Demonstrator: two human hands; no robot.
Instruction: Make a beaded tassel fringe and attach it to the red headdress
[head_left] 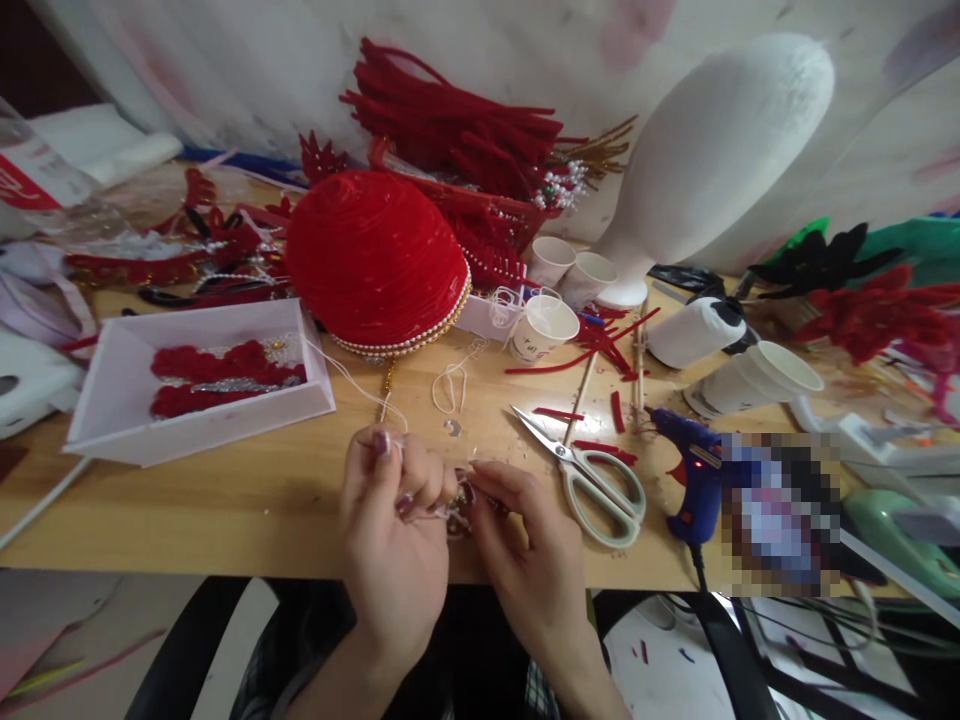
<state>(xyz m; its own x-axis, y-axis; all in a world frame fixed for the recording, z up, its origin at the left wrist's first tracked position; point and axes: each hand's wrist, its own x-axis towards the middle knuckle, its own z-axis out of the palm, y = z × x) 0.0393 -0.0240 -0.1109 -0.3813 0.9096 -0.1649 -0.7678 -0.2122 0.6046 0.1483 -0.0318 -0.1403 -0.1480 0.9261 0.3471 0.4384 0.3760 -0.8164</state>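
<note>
At the table's front edge, my left hand (397, 535) is closed, its thumb and forefinger pinched together on a thin white string. Close beside it on the right, my right hand (531, 550) has its fingers pressed around a small beaded piece (459, 510), which shows partly between the two hands. White string (352, 372) runs from the white box toward my left hand. A gold chain (388, 385) hangs from the red dome-shaped cap (371, 260), which has a pearl trim. White-handled scissors (600, 490) lie just right of my right hand.
A white box (187, 435) with red pieces is at left. On the right are a blue glue gun (696, 475), a thread cone (694, 332) and paper cups (544, 330). A white foam head (712, 150) stands behind, near bundled red stems (457, 110).
</note>
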